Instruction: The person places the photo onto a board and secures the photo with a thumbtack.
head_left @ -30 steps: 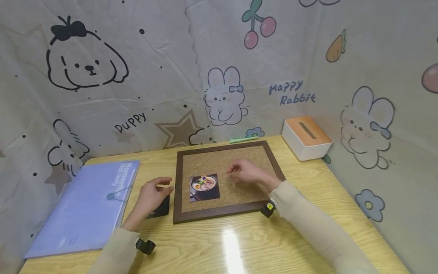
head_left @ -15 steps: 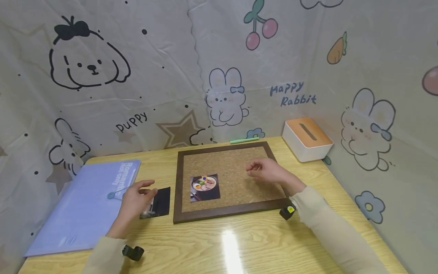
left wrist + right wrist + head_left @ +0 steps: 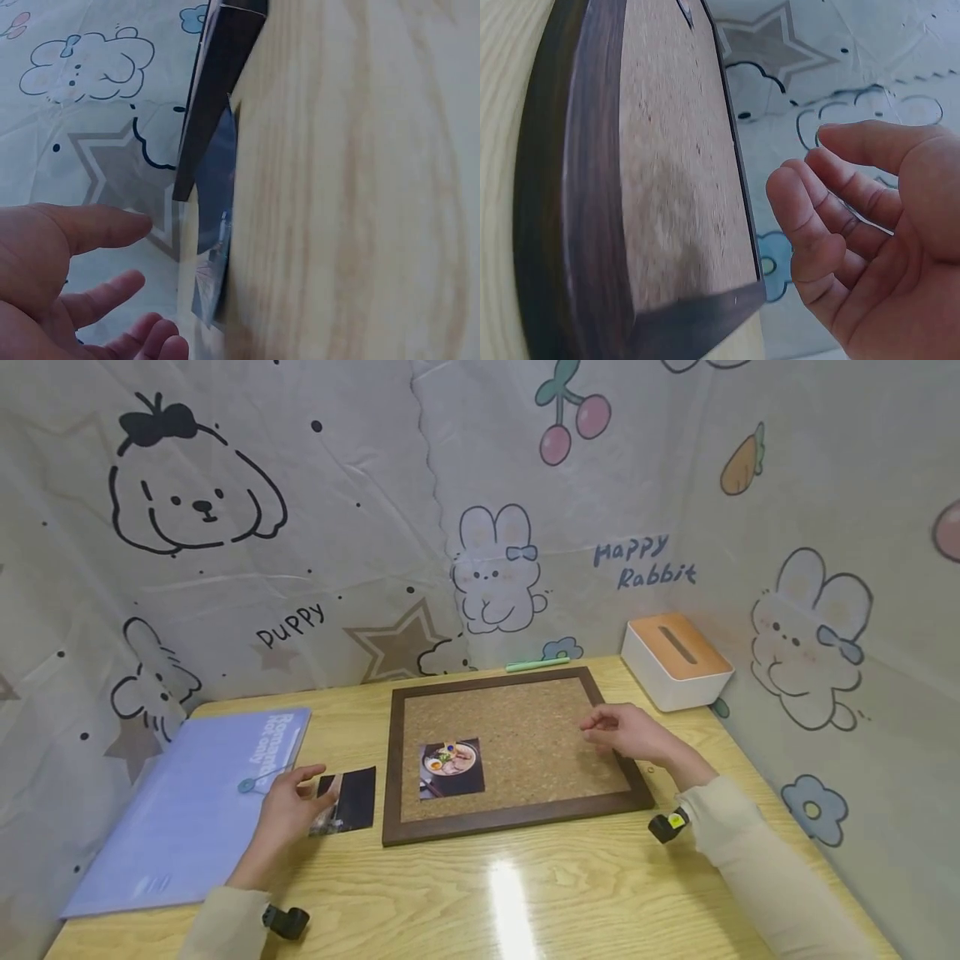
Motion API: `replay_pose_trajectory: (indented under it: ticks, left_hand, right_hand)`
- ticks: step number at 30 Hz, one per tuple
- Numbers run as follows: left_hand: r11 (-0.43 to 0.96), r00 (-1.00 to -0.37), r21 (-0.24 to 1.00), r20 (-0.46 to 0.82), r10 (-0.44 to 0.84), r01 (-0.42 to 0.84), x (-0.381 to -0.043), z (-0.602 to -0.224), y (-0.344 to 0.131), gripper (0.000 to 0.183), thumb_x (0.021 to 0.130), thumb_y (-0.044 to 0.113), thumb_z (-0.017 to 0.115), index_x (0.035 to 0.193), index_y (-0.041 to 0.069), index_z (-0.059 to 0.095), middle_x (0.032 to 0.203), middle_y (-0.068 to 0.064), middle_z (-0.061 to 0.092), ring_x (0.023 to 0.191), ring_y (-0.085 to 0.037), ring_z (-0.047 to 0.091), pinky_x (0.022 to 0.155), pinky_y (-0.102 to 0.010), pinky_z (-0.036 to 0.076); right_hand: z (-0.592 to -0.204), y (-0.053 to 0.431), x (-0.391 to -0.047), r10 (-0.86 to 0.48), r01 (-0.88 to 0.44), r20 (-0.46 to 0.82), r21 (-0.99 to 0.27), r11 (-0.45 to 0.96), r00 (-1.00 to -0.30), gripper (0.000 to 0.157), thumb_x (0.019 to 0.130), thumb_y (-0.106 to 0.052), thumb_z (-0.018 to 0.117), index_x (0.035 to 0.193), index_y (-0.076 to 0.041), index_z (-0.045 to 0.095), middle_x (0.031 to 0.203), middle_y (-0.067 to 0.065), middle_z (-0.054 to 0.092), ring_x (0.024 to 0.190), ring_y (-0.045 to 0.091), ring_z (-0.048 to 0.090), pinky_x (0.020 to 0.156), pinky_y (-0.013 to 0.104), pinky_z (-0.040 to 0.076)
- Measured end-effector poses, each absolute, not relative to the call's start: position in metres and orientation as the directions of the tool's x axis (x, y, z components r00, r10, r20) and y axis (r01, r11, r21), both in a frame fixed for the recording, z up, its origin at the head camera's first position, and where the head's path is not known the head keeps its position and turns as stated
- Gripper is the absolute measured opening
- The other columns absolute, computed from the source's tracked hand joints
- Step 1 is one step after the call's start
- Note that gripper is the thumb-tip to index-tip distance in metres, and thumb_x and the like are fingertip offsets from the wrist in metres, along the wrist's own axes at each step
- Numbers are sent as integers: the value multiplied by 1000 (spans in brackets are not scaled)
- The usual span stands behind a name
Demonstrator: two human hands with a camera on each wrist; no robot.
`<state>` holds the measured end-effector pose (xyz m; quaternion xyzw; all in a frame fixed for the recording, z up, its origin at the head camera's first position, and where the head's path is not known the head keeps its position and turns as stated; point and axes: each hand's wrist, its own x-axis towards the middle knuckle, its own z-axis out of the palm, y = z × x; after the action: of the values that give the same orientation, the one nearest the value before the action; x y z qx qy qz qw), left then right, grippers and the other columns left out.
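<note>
My left hand (image 3: 288,802) hovers beside a dark photo (image 3: 355,800) on the table, its thumb and fingers apart with nothing between them. In the left wrist view the photo (image 3: 215,217) lies slightly bent, close by the board's frame. A cork board (image 3: 536,752) with a dark brown wooden frame lies flat at the middle. On its left part sits a photo of a ramen bowl (image 3: 452,768), with a small blue pin head (image 3: 450,748) near its top edge. My right hand (image 3: 630,732) is over the board's right edge, its fingers loosely bent and holding nothing.
A lilac document folder (image 3: 187,818) with a string button lies at the left. Behind the board is a green pen (image 3: 537,665). At the back right stands a white tissue box (image 3: 667,681) with an orange-brown lid. A patterned curtain encloses the table (image 3: 420,902).
My right hand has moved right, from the middle of the cork board to its right edge. My left hand has drawn back to the left, uncovering more of the dark photo.
</note>
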<state>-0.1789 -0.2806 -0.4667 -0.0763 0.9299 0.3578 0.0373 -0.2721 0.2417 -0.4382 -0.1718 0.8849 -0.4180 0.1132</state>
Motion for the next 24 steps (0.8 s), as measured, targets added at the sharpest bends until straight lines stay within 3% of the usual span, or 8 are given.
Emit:
replay_pose_trajectory:
  ticks: [5,11,17,24]
  left_hand:
    - [743,-988,652,-126,-92,-153,-180,-470,-282,64,92,21,70,147,3,45,148,-35,37,126,-52,49,97,-60,47]
    - [752,-984,638,-153,-87,-166,-179,-477,-284,74,85,16,77,148,2,43,147,-37,33,126,-53,47,94,-58,50]
    - [763,-988,630,-139,-70,-143,-179,-478,-284,77,80,9,80,147,-1,44,149,-38,31,127,-57,47,91,-55,53]
    - [780,-988,611,-142,-65,-139,-179,-474,-284,77,80,7,80,147,-3,44,149,-37,30,124,-56,50,87,-51,57]
  right_hand:
    - [-440,258,-269,-374,-189,-70,-767,614,-925,25,99,-20,63,114,0,66,98,20,68,82,29,68,75,39,54]
    - [-441,277,-265,-344,-146,-110,-757,637,-932,29,100,-24,61,117,-1,64,97,17,67,81,24,67,59,27,47]
    - [-443,296,-263,-317,-111,-139,-746,657,-938,29,100,-26,61,115,-2,65,98,16,66,83,27,66,54,26,45]
    - [-448,315,-261,-327,-115,-162,-720,685,-931,23,100,-20,60,109,0,66,92,16,67,75,21,62,55,27,45]
